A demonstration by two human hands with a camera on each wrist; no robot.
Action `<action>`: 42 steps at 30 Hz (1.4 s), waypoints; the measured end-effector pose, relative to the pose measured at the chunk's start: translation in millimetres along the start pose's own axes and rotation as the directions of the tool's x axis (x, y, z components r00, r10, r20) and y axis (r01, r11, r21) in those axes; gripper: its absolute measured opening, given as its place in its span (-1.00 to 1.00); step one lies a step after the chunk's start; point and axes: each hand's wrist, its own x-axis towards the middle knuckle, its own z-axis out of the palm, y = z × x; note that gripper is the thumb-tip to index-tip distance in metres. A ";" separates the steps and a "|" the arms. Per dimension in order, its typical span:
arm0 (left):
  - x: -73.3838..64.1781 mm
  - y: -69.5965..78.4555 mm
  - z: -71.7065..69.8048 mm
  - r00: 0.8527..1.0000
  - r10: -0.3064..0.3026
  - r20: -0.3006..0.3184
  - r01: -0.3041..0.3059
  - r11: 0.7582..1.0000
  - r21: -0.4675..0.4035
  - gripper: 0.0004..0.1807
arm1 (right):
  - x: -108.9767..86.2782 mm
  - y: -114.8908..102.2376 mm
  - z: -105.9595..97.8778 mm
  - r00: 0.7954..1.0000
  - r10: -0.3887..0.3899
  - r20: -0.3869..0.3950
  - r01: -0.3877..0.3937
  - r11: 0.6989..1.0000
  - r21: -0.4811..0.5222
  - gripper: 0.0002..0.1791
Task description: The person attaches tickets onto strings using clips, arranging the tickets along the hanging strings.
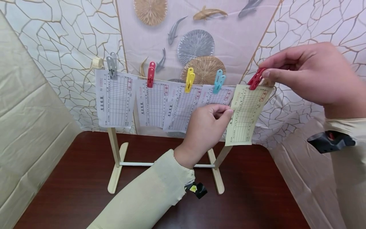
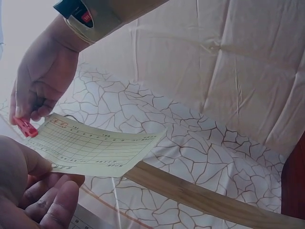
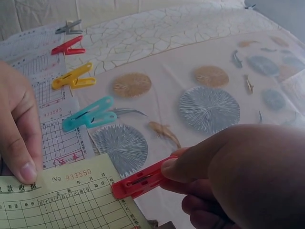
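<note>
A yellow receipt slip (image 1: 246, 117) hangs at the right end of a string, printed with a grid and red numbers. My left hand (image 1: 207, 127) pinches its left edge between thumb and fingers. At its top edge, my right hand (image 1: 308, 74) pinches a red clothespin (image 1: 256, 79), whose tip sits over the paper in the right wrist view. White receipt slips hang to the left, held by a grey clothespin (image 1: 111, 65), another red clothespin (image 1: 151, 74), a yellow clothespin (image 1: 189, 80) and a blue clothespin (image 1: 219, 81). The left hand partly hides the slip under the blue one.
A wooden stand with a white crossbar (image 1: 137, 164) and flat feet (image 1: 115, 183) carries the string. It stands on a dark red-brown table (image 1: 71, 178). Patterned cloth (image 1: 171, 47) hangs close behind the slips, and pale cloth (image 1: 34, 111) covers the sides.
</note>
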 end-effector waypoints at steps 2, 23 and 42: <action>0.0 -0.1 0.6 1.000 0.002 -0.002 -0.002 1.000 0.005 -0.77 | 1.1 0.9 0.0 1.000 -0.005 0.012 0.005 1.000 -0.029 -0.76; -1.3 -0.3 -0.2 1.000 0.028 0.002 -0.028 0.999 0.034 -0.77 | 8.2 15.1 -0.5 0.988 0.003 0.154 -0.002 1.000 -0.008 -0.63; -16.2 -4.5 -16.3 0.987 0.143 0.079 -0.149 0.986 0.075 -0.74 | -5.3 23.7 19.7 0.999 -0.051 0.001 0.051 0.999 0.012 -0.39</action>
